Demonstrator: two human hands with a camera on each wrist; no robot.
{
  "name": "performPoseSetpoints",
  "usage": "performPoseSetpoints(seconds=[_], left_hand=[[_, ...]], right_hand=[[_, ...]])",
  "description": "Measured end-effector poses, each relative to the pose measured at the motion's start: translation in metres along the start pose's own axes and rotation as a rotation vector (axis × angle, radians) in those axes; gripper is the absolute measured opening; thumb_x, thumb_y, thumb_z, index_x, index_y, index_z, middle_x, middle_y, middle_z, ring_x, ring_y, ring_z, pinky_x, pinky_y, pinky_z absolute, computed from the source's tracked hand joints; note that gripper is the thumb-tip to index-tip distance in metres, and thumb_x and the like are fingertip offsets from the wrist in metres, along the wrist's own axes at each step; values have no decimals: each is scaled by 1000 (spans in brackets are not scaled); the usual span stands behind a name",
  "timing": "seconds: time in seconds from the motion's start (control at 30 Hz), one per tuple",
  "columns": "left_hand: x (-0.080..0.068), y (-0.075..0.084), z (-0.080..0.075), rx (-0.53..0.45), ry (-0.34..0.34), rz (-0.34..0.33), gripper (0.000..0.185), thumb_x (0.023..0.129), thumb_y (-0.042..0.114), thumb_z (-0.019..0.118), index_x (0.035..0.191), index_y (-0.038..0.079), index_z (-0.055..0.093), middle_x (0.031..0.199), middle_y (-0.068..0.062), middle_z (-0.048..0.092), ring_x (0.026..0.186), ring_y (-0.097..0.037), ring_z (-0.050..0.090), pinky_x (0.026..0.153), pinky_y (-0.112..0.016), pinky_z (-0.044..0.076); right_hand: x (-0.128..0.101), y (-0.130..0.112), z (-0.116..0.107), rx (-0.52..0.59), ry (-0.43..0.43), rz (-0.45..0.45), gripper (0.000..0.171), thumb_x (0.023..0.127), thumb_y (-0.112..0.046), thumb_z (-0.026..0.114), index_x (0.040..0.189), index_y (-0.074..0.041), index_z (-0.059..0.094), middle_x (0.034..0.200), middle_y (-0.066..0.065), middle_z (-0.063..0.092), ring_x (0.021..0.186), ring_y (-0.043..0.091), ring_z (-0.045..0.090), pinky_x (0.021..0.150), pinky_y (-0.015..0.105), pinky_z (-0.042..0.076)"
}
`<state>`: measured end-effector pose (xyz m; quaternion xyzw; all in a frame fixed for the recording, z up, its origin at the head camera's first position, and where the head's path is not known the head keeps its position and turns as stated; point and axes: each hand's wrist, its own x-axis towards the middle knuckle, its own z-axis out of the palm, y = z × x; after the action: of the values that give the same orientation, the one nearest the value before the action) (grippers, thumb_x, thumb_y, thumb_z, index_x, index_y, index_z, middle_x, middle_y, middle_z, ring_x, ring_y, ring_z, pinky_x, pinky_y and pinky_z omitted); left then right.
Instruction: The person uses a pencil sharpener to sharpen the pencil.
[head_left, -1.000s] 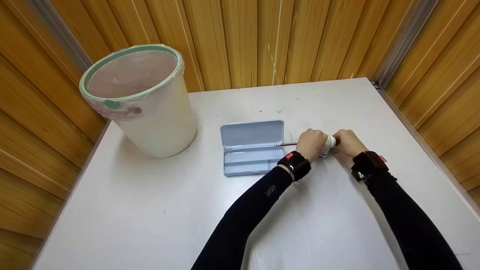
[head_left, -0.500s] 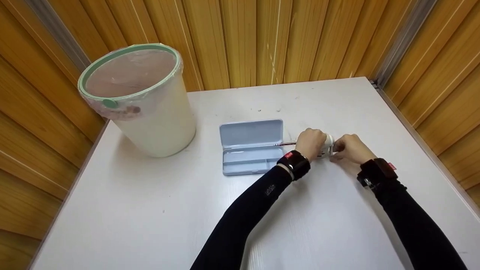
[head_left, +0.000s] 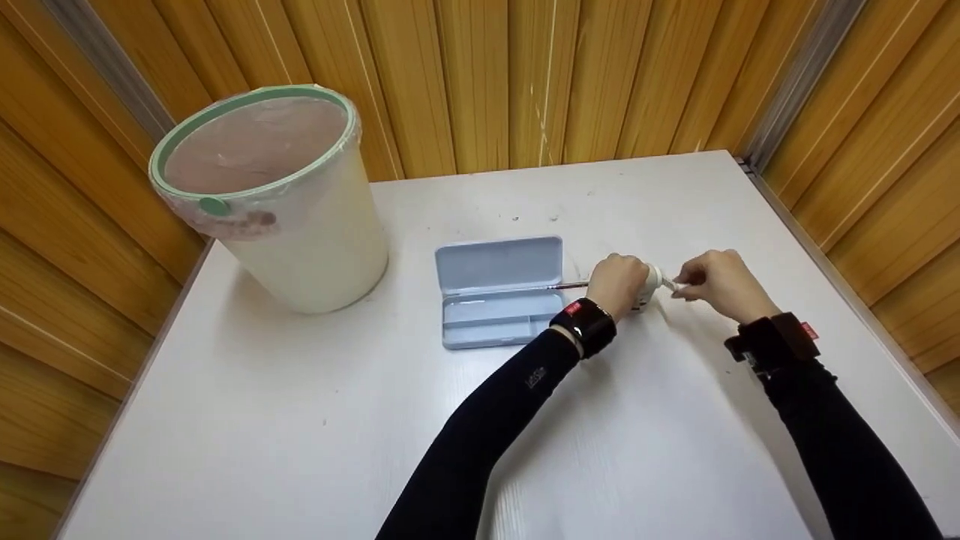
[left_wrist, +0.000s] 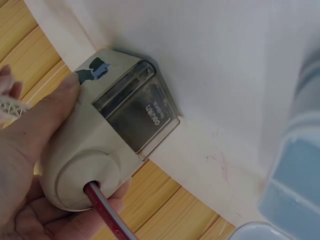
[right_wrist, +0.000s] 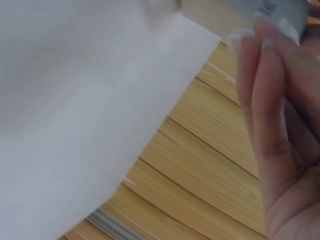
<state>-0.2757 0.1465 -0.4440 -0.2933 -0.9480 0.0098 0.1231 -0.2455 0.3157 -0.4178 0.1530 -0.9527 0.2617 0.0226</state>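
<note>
Left hand (head_left: pixel 616 283) grips sharpener (left_wrist: pixel 95 155) — right hand (head_left: pixel 718 283) pinches crank, near table edge.

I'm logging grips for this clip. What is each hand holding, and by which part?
Left hand grips the pencil sharpener around its body; right hand pinches its crank handle.

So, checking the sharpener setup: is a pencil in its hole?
Yes, a red pencil sits in the sharpener hole.
</note>
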Motion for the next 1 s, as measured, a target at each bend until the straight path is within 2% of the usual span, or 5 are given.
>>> performPoseSetpoints(seconds=[0.1, 0.23, 0.5, 0.73, 1.0], left_hand=[[1, 1, 0, 3, 2, 0, 17, 90, 15, 65, 96, 24, 78, 95, 9, 76, 84, -13, 71, 74, -25, 59], [1, 2, -1, 16, -13, 4, 18, 91, 16, 64, 99, 25, 78, 96, 9, 75, 83, -12, 70, 73, -24, 58], [2, -3, -1, 13, 8, 4, 18, 90, 13, 64, 95, 23, 78, 94, 8, 75, 83, -13, 71, 72, -25, 59], [2, -3, -1, 9, 0, 3, 19, 91, 13, 63, 97, 24, 78, 96, 9, 76, 85, -12, 71, 73, -24, 59], [0, -2, 1, 13, 7, 12, 20, 89, 11, 64, 96, 24, 77, 95, 9, 75, 84, -12, 71, 74, -24, 59]], right_hand=[[5, -6, -7, -39, 67, -17, 6, 76, 2, 79, 79, 3, 74, 76, 19, 73, 67, 18, 66, 57, 16, 45], [10, -10, -11, -79, 87, -19, 6, 76, 4, 79, 79, 4, 73, 76, 20, 72, 69, 24, 65, 58, 19, 45], [22, -15, -7, -146, 161, -42, 6, 77, 3, 78, 79, 6, 72, 76, 23, 71, 70, 33, 66, 64, 39, 49], [31, -12, -1, -169, 239, -69, 7, 75, 4, 78, 76, 5, 71, 74, 21, 71, 68, 34, 65, 64, 43, 48], [42, -6, 5, -158, 253, -50, 4, 78, 5, 75, 78, 6, 71, 76, 23, 70, 70, 35, 65, 66, 45, 49]])
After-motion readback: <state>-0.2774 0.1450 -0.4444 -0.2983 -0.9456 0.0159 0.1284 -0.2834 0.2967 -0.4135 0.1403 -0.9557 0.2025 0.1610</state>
